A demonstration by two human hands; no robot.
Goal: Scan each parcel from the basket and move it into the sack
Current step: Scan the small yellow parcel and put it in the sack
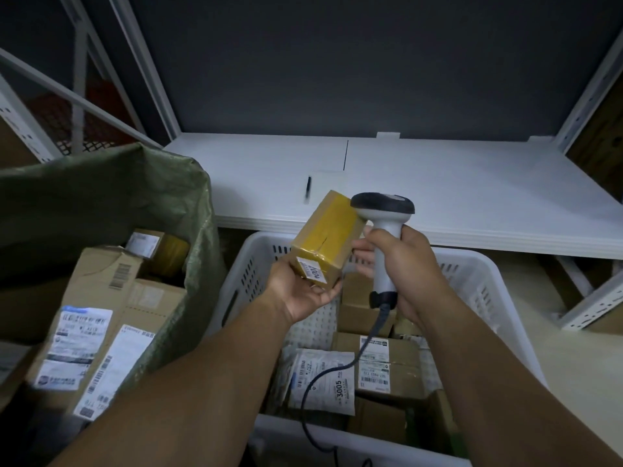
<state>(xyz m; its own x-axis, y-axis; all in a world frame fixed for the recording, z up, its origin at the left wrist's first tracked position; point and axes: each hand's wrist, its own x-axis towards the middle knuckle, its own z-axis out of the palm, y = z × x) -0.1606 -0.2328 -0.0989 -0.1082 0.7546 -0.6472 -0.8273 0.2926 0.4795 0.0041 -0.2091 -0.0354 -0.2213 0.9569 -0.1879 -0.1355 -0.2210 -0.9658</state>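
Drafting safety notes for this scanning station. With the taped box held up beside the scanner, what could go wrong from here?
The taped box sits tilted on the left hand, palm and fingers beneath it, so it could slip back into the basket. The scanner head is at the box's far end while the label faces the near end, so the scan may miss. The cable trails over parcels in the basket and could snag.

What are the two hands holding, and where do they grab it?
Left hand holds the taped box by its labelled lower end; right hand grips the scanner by its handle.
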